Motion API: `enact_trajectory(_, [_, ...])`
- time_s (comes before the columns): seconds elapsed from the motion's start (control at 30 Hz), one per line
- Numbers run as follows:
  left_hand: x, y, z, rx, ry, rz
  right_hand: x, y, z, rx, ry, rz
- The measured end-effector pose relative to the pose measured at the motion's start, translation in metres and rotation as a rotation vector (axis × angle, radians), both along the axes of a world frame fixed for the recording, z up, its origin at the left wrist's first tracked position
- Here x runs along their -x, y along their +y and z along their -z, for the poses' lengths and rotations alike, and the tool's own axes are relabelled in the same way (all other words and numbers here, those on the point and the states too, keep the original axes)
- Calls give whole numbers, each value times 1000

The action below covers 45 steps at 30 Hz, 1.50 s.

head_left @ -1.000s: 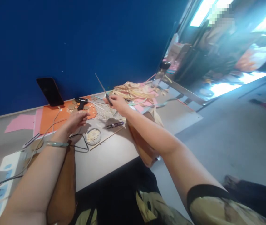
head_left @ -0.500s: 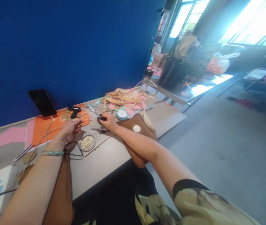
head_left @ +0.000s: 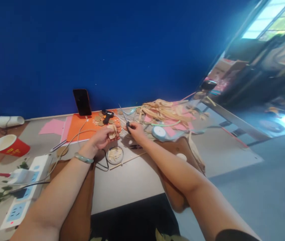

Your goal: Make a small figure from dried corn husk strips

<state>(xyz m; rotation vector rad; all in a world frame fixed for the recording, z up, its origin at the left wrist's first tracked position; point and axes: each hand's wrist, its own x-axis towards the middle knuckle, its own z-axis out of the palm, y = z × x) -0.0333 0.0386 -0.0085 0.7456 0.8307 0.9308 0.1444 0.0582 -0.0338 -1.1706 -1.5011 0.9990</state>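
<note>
My right hand [head_left: 136, 131] grips a pair of scissors [head_left: 125, 120] by the dark handles, blades pointing up and away over the table. My left hand [head_left: 104, 137], with a green bangle on the wrist, pinches a small pale strip of dried husk [head_left: 112, 131] close to the scissors. Just below both hands sits a small round dish [head_left: 115, 155] of husk pieces, with a thin wooden stick [head_left: 127, 161] lying beside it.
An orange sheet [head_left: 81, 129] holds a black glue gun [head_left: 107, 116] and brown discs. A phone [head_left: 82, 101] leans on the blue wall. A husk pile [head_left: 166, 111], tape roll [head_left: 159, 133], brown bag [head_left: 182, 157], power strip [head_left: 24, 190] and red cup [head_left: 8, 145] lie around.
The view has swung left, showing the cup and power strip. My left hand has lifted a husk strip toward the scissors, which my right hand now holds with blades raised.
</note>
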Motion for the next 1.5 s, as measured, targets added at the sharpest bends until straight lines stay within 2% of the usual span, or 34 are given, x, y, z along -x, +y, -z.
enact_trajectory(0.13, [-7,1,7,-18,10,32,1,-5,-3,44,21,-114])
enact_trajectory(0.3, [-17,-4,6,6,34,54,-4,-9,-3,78,-45,-103])
enact_trajectory(0.53, [-22,-8,5,55,128,32,-5,-9,3,191,-29,-183])
enact_trajectory(0.67, [-19,-6,9,5,142,90,-4,-12,0,185,5,-155])
enact_trajectory(0.8, [-17,-5,6,-18,212,35,-5,-13,-2,221,31,-77])
enact_trajectory(0.9, [-15,-5,3,-6,330,-40,-5,-13,-4,328,77,-70])
enact_trajectory(1.0, [-11,-4,1,-15,418,-93,-2,-16,-7,488,125,-130])
enact_trajectory(1.17, [-4,-3,0,-62,401,-25,1,-17,1,629,120,-295])
enact_trajectory(1.27, [-3,-3,0,-71,390,-19,-1,-13,5,554,98,-311])
enact_trajectory(1.37, [-2,-1,3,-43,403,-58,-7,-8,1,379,19,-199])
enact_trajectory(1.5, [-4,0,3,-9,466,-101,-16,-3,-7,321,74,-84])
